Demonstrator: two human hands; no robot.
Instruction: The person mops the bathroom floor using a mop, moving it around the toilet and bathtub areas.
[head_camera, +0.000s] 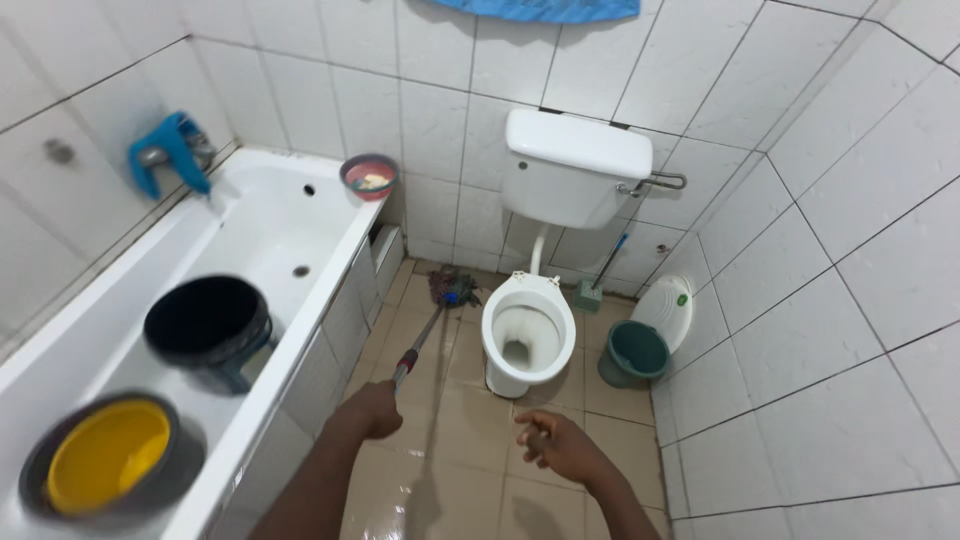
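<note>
The left hand (372, 410) is closed around the upper end of the mop handle (418, 348), fingers wrapped fully about the shaft. The handle slants away from that hand toward the toilet (528, 325), and the mop head (452, 288) lies on the wet brown floor (470, 480) just left of the toilet bowl, near the wall. The right hand (558, 447) holds nothing; it hangs over the floor in front of the toilet, fingers loosely spread and slightly curled, well apart from the handle.

The toilet stands open with its seat up, and its white cistern (572, 165) sits against the wall above it. Right of the toilet, a green bucket (634, 352) stands on the floor with a white lid (668, 308) leaning on the wall behind it. Between bucket and toilet, a brush (594, 288) leans against the wall.

Left of the toilet runs the white bathtub (300, 215). Inside it stand a black bucket (210, 328) and, nearer the camera, a grey bucket with a yellow bowl (108, 462) in it. A pink bowl (369, 176) sits on the tub corner closest to the cistern, and a blue cloth (172, 150) hangs over the tap at the far end.
</note>
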